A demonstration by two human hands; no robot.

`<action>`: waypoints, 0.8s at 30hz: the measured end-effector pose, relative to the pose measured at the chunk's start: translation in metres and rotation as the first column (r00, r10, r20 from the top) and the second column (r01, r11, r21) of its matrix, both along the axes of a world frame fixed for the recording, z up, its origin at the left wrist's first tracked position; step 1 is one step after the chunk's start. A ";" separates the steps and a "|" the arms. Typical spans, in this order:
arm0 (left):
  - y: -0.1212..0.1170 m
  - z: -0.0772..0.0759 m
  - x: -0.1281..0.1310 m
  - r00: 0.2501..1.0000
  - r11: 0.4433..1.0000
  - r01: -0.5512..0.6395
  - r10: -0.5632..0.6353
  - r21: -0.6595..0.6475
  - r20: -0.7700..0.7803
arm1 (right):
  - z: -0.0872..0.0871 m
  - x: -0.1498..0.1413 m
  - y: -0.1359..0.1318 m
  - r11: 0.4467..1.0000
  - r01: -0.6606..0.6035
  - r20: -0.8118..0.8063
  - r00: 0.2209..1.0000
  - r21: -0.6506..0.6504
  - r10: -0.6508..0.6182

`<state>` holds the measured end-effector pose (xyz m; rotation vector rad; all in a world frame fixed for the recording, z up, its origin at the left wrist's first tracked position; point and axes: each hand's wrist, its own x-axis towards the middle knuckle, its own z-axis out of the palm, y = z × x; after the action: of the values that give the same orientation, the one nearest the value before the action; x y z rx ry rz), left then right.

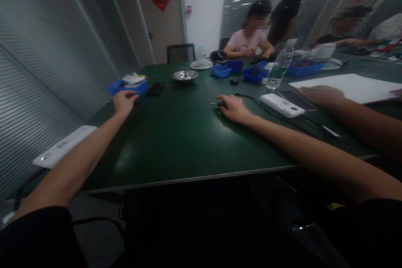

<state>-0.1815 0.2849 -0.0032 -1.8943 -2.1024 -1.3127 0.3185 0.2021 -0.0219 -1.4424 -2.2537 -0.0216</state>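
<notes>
My left hand (123, 102) is over the left part of the green table (176, 134), its thumb and fingertips drawn together. A small dark bit shows at the fingertips, too blurred to name. Just behind that hand stands a blue basket (143, 88) with white tissue on top, and a black phone-like object (156, 88) lies to its right. My right hand (234, 108) rests low at the middle of the table, fingers curled on a small dark piece (221, 104) with a thin pale pin pointing left. Its exact kind is hidden by the fingers.
A metal bowl (185, 76), a blue basket (220, 71) and a water bottle (282, 65) stand farther back. Right of my hand lie a white power bank (282, 105) with a cable and a dark phone (297, 99). A neighbour's hand (322, 94) touches white paper (351, 86).
</notes>
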 end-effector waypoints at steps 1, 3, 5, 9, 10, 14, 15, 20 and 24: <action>0.001 -0.003 -0.007 1.000 0.999 -0.029 0.029 -0.025 0.001 | 0.000 0.000 0.000 1.000 0.002 -0.001 1.000 0.002 -0.002; 0.003 -0.008 -0.014 0.998 0.996 -0.051 0.053 -0.075 0.022 | 0.001 0.000 -0.001 1.000 -0.004 -0.003 1.000 0.005 0.004; 0.003 -0.010 -0.013 0.998 0.993 -0.050 0.055 -0.108 0.040 | 0.001 0.000 -0.001 1.000 -0.011 -0.006 1.000 0.006 0.011; 0.000 -0.008 -0.007 0.996 0.987 -0.077 0.083 -0.141 0.035 | 0.001 -0.001 0.000 1.000 0.000 0.001 1.000 0.004 0.000; -0.001 -0.006 -0.006 0.995 0.987 -0.083 0.089 -0.139 0.038 | 0.001 -0.001 0.000 1.000 0.003 0.006 1.000 0.005 -0.003; -0.005 -0.006 -0.003 0.995 0.990 -0.080 0.086 -0.116 0.055 | 0.000 0.000 0.002 1.000 -0.003 0.007 1.000 0.010 0.003; -0.005 -0.006 -0.003 0.994 0.989 -0.082 0.089 -0.120 0.056 | 0.000 0.000 0.002 1.000 -0.009 0.003 1.000 0.009 0.009; 0.001 -0.012 -0.008 0.992 0.985 -0.099 0.109 -0.139 0.070 | 0.000 0.001 0.001 1.000 -0.019 -0.010 1.000 0.013 0.019; 0.004 -0.014 -0.012 0.987 0.983 -0.120 0.133 -0.135 0.089 | 0.000 0.000 0.000 1.000 -0.018 -0.012 1.000 0.012 0.019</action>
<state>-0.1931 0.2884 -0.0173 -1.7389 -2.3673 -1.2972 0.3184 0.2026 -0.0219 -1.4121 -2.2537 -0.0201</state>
